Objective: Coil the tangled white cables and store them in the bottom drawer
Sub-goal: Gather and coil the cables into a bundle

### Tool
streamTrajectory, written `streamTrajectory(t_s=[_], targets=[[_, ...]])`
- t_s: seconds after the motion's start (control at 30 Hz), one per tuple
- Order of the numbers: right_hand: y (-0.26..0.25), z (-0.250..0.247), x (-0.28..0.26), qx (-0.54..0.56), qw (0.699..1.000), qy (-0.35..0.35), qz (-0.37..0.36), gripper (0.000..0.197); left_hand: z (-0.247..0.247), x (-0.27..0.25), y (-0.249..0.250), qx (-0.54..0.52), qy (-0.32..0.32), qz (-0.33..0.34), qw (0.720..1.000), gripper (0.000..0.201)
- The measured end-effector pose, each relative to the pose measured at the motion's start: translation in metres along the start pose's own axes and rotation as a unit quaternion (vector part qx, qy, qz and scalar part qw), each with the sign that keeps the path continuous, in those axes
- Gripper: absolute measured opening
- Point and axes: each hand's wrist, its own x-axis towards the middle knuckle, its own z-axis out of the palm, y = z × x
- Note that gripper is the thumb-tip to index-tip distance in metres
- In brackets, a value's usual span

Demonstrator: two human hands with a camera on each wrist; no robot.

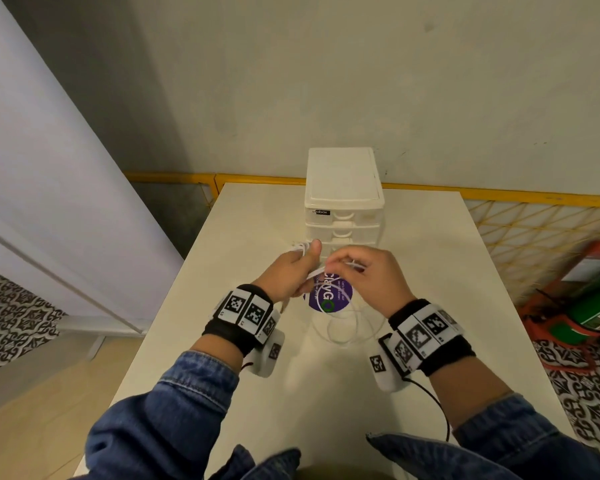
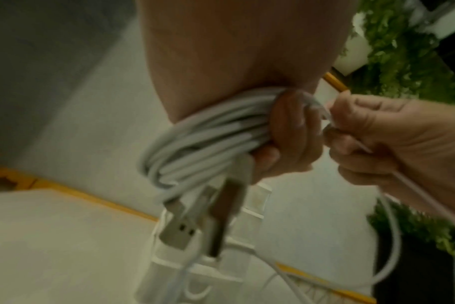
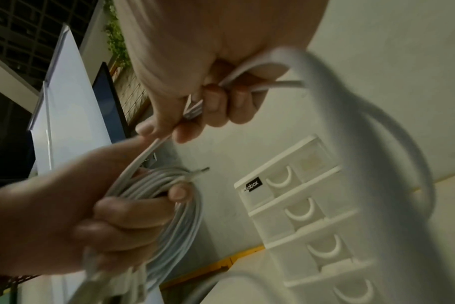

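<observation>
White table (image 1: 413,254) | left hand (image 1: 288,271) grips coiled cables (image 2: 195,144) | right hand (image 1: 368,275) apparently pinches loose strand (image 3: 148,152)

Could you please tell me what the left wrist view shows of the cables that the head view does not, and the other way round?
Only the left wrist view shows the USB plugs hanging below the coiled white cables. Only the head view shows loose cable loops lying on the table and a purple round sticker. Both show the left hand gripping the coil, the right hand pinching a strand, and the white drawer unit.
</observation>
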Motion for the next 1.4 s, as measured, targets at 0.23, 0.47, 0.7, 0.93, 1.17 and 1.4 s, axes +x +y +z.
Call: streamTrajectory(t_s=[0.23,0.47,0.7,0.93,1.17,1.4], targets=[[0.011,-0.013,0.015,-0.031,0.996,0.044,-0.065,0.012,0.012,-0.009,0.012,-0.165,-0.104,-0.005,0.981,0.028],[0.030,-0.003,0.012,0.026,0.998,0.054,-0.028,0.025,0.010,-0.014,0.025,-0.361,-0.110,0.027,0.926,0.038],[0.042,0.024,-0.009,-0.021,0.998,0.003,0.053,0.018,0.009,-0.013,0.038,-0.427,-0.054,0.015,0.903,0.031],[0.053,0.034,-0.022,-0.062,0.988,-0.112,0.087,0.032,0.003,-0.010,0.036,-0.494,0.060,0.083,0.864,0.024],[0.040,0.041,-0.028,-0.041,0.985,-0.115,0.120,0.029,-0.009,-0.003,0.027,-0.500,0.217,0.105,0.832,0.018],[0.023,0.045,-0.028,-0.125,0.980,-0.145,0.049,0.026,-0.013,-0.003,0.013,-0.357,0.320,0.092,0.873,0.020]])
